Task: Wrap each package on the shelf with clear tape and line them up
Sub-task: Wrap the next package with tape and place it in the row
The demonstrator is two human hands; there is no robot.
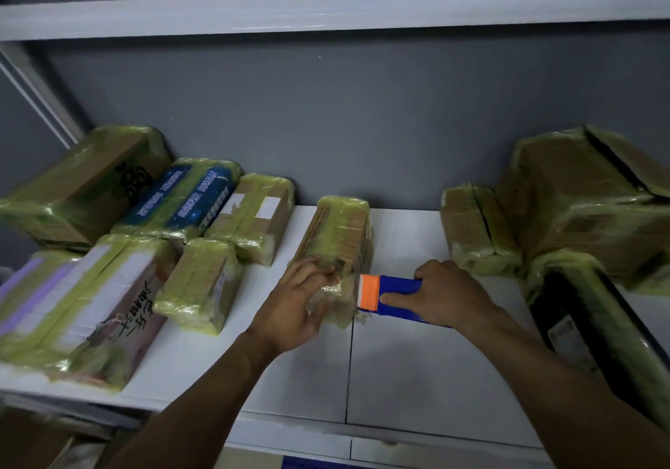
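A narrow brown cardboard package (pixel 337 236), covered in yellowish clear tape, lies lengthwise in the middle of the white shelf (pixel 398 360). My left hand (pixel 301 298) holds its near end, fingers curled over the crumpled tape there. My right hand (pixel 442 292) grips a blue tape dispenser (pixel 397 296). The dispenser's orange toothed cutter (pixel 369 292) sits against the right side of the package's near end.
Several taped packages lie at the left, among them a blue printed one (pixel 181 196) and a white and pink box (pixel 90 309). More taped boxes (pixel 580 196) and a black package (pixel 594 323) stand at the right. An upper shelf edge (pixel 326 15) runs overhead.
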